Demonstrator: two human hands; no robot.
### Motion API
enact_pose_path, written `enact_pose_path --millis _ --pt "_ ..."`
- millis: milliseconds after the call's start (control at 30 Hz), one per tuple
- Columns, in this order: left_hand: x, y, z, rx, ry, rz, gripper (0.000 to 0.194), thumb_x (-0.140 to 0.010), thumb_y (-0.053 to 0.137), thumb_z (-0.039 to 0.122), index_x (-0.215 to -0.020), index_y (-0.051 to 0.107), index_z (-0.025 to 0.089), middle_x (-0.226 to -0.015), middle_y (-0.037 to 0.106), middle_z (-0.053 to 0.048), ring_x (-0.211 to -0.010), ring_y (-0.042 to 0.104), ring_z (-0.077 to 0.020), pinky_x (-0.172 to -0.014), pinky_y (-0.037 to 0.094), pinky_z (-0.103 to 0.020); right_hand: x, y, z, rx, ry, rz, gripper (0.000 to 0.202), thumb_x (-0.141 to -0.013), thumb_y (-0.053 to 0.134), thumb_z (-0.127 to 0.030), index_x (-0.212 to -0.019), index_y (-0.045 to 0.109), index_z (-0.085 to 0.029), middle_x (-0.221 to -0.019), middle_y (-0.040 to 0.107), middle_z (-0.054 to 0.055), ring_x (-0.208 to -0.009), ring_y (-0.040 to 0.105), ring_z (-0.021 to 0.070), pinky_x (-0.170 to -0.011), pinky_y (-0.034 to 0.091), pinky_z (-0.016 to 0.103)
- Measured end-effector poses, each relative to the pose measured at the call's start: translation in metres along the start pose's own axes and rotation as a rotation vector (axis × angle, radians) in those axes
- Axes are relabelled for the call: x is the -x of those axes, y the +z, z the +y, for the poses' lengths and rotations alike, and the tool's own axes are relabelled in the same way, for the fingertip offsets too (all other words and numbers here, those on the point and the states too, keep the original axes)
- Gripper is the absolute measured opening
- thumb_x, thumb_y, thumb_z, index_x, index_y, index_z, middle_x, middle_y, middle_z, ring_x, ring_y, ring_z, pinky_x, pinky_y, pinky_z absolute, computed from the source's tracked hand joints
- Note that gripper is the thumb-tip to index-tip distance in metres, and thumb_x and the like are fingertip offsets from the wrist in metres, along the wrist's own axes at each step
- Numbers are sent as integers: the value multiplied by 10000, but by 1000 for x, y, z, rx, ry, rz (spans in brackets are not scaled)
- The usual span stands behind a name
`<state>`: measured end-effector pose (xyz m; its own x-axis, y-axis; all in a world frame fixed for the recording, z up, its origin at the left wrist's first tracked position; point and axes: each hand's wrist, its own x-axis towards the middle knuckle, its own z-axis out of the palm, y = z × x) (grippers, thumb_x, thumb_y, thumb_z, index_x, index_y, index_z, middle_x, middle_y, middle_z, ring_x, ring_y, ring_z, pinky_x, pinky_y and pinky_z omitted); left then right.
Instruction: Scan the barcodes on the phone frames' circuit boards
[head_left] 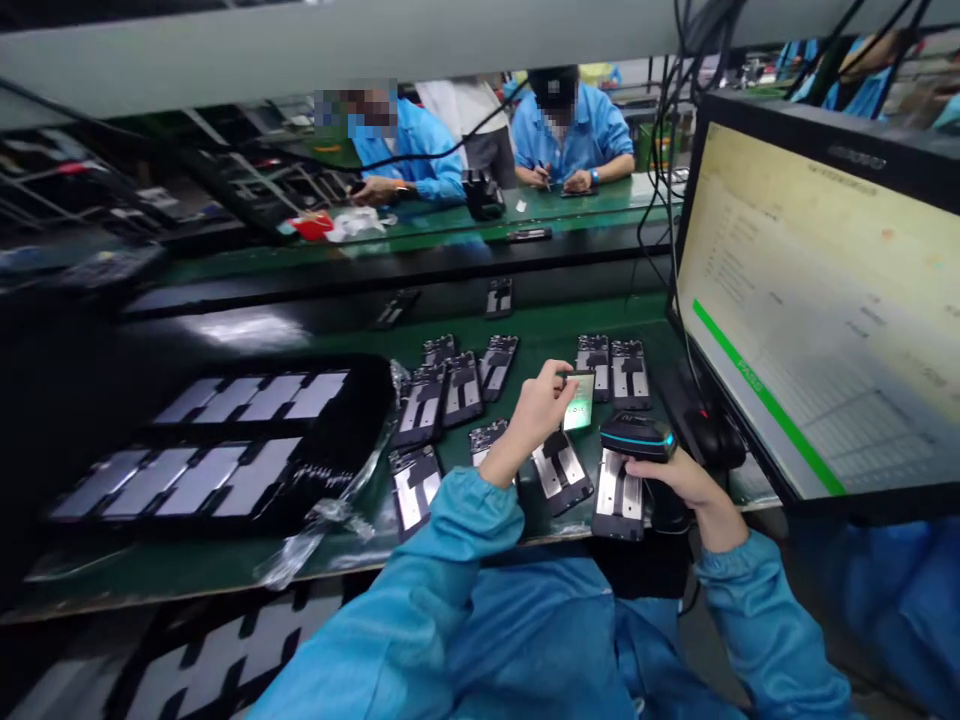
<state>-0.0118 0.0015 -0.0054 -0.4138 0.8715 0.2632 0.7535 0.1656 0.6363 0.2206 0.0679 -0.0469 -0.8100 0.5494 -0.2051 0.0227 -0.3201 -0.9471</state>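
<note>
The smock (540,640) is nearest the camera. By the left grip (538,407), a lit screen (580,403) is pinched at its upper edge, amid units (463,392) on the tabletop (555,316). A scanner (637,436) is clasped in the right grip (670,473), over another unit (619,505). The screen could be dropped if the pinch slips; a misread could be caused by scanner tilt or screen glare.

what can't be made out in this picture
All in the head view:
Monitor: small print, too blurred to read.
Right hand: some fingers, hidden by the scanner.
Phone frame under the scanner: upper end, covered by the scanner.
Left hand: exact fingertip contact with the lit screen, too small to tell.
Lower-left tray: rest of it, cut off by the bottom edge.
</note>
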Motion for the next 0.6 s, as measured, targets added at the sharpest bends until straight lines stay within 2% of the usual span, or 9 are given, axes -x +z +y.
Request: enact_pose_path --millis 133,333,400,467,533,600 --pt "-2 2 -16 83 11 20 288 -923 547 294 -1176 575 159 -602 548 49 -539 518 -106 -582 377 -227 0 1 -1 14 0 10 426 -637 891 -356 -1029 768 -245 -1024 777 32 -1141 638 313 -1092 402 505" --pt "4 5 -22 198 -59 -4 310 -905 564 262 -1195 612 163 -864 683 -51 -652 612 -127 -664 494 -258 -2 -9 4 13 52 32 399 -664 883 -411 -1011 772 -248 -1105 772 73 -1215 602 376 -1143 336 584" --pt "16 11 -22 319 -119 -54 349 -906 562 269 -1239 588 168 -971 693 -74 -676 628 -130 -647 510 -257 -7 -18 8 -65 59 27 417 -701 862 -407 -1070 760 -242 -1204 739 87 -1258 578 376 -1160 331 575" --pt "34 20 -20 440 -157 -165 387 -904 569 273 -1280 566 180 -1012 692 -78 -693 634 -134 -614 513 -248 -15 -27 11 -175 41 7 391 -752 819 -408 -1095 755 -231 -1276 702 96 -1301 550 367 -1178 329 548" --pt "52 32 -18 460 -136 -284 388 -889 604 278 -1267 593 192 -993 689 -75 -712 622 -142 -627 517 -256 -23 -32 12 -244 47 28 340 -774 791 -416 -1051 772 -219 -1288 695 100 -1324 532 361 -1195 322 523" --pt "67 44 -13 424 -81 -327 354 -876 634 274 -1221 636 198 -982 675 -81 -748 608 -157 -680 522 -283 -26 -31 10 -265 72 70 318 -768 791 -418 -1003 784 -205 -1265 706 110 -1317 540 361 -1206 310 522"
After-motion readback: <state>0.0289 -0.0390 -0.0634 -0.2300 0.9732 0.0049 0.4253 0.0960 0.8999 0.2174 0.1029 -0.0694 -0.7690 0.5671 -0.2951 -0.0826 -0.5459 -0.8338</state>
